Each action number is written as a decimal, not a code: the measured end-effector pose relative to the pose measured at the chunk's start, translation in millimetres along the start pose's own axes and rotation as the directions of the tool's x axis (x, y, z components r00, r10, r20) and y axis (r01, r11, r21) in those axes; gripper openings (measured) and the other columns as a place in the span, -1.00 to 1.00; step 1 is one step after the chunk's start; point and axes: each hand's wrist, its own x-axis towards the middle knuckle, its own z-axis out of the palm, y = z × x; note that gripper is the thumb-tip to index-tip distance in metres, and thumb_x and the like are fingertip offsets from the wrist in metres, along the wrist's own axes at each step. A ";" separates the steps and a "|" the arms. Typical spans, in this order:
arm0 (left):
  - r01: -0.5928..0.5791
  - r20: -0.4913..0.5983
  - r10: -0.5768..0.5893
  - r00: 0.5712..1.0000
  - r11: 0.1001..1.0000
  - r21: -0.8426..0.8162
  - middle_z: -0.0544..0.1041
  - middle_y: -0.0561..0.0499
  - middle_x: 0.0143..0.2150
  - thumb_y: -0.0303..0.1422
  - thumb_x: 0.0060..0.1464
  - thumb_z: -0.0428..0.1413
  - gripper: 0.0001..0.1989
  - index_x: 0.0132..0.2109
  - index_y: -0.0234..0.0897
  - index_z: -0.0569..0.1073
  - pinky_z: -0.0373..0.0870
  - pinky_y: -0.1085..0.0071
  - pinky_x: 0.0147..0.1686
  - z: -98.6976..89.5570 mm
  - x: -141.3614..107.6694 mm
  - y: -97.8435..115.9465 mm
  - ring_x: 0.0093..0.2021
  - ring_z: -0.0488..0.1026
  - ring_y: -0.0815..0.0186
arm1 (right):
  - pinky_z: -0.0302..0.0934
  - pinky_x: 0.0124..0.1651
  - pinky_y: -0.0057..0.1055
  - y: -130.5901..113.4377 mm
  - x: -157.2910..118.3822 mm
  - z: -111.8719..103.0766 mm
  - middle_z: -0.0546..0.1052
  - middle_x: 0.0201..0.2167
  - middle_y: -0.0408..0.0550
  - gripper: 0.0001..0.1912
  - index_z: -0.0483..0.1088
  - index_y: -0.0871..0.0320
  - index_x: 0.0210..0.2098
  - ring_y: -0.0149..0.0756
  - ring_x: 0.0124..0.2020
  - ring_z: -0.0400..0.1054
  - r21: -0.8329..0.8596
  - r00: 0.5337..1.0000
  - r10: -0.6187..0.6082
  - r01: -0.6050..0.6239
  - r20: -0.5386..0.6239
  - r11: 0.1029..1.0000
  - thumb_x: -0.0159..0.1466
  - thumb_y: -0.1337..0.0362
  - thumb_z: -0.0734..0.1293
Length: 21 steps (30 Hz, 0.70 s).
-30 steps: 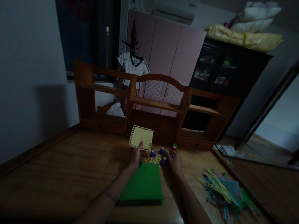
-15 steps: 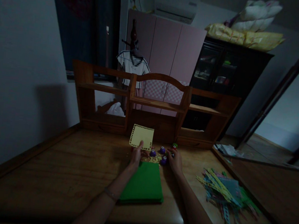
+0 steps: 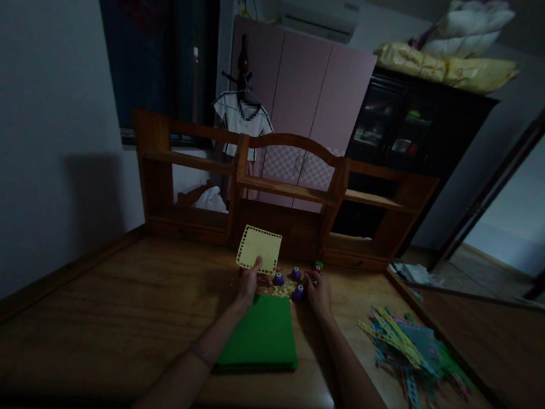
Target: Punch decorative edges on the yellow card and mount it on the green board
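My left hand (image 3: pixel 249 286) pinches the lower edge of a square yellow paper card (image 3: pixel 260 248), thumb on its face, and holds it tilted up. Small dark cut-outs line the card's edges. My right hand (image 3: pixel 318 291) is closed around a small craft punch, mostly hidden by the fingers. Just left of it stand several purple craft punches (image 3: pixel 298 293) with white tops, and a green and red one (image 3: pixel 318 266) is behind it. Tiny yellow paper bits (image 3: pixel 283 291) lie scattered among the punches. A stack of green paper (image 3: pixel 263 334) lies between my forearms.
A pile of punched paper strips and sheets (image 3: pixel 412 347) in yellow, blue, green and pink lies on the desk (image 3: pixel 101 304) at right. A wooden shelf unit (image 3: pixel 285 193) rises along the desk's back edge. A wall bounds the left side.
The yellow card has risen very slightly in my left hand. My right hand stays in nearly the same place by the punches.
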 end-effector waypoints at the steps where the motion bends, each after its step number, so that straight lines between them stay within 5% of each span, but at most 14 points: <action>1: 0.009 -0.001 -0.009 1.000 1.000 0.000 0.58 -0.15 -0.46 -0.02 0.05 0.05 -0.47 -0.17 -0.50 0.50 0.34 0.47 -0.60 -0.1 0.0 -0.1 -0.65 0.41 0.36 | 0.16 -0.08 -0.28 0.0 0.2 0.1 0.51 -0.25 0.05 -0.68 0.50 0.14 -0.23 -0.15 -0.16 0.34 -0.001 1.000 0.000 0.000 -0.005 1.000 0.24 0.13 0.18; 14: -0.022 -0.033 0.023 0.999 0.999 0.027 0.58 -0.14 -0.42 -0.04 0.08 0.05 -0.48 -0.07 -0.46 0.44 0.35 0.43 -0.60 3.4 -2.4 4.0 -0.67 0.37 0.38 | 0.16 -0.12 -0.31 -2.6 0.9 -2.4 0.53 -0.28 0.02 -0.67 0.51 0.12 -0.25 -0.15 -0.19 0.36 -0.022 0.999 -0.019 0.020 0.025 1.000 0.24 0.10 0.19; 21: 0.023 -0.097 -0.015 0.995 0.997 0.080 0.55 -0.10 -0.52 -0.16 -0.06 0.20 -0.65 -0.31 -0.44 0.49 0.28 0.50 -0.64 7.7 -5.9 6.4 -0.66 0.38 0.38 | 0.13 -0.16 -0.33 -19.4 0.4 -9.7 0.50 -0.32 0.05 -0.57 0.49 0.17 -0.31 -0.15 -0.22 0.33 -0.109 0.999 -0.041 0.037 -0.032 0.993 0.29 0.02 0.12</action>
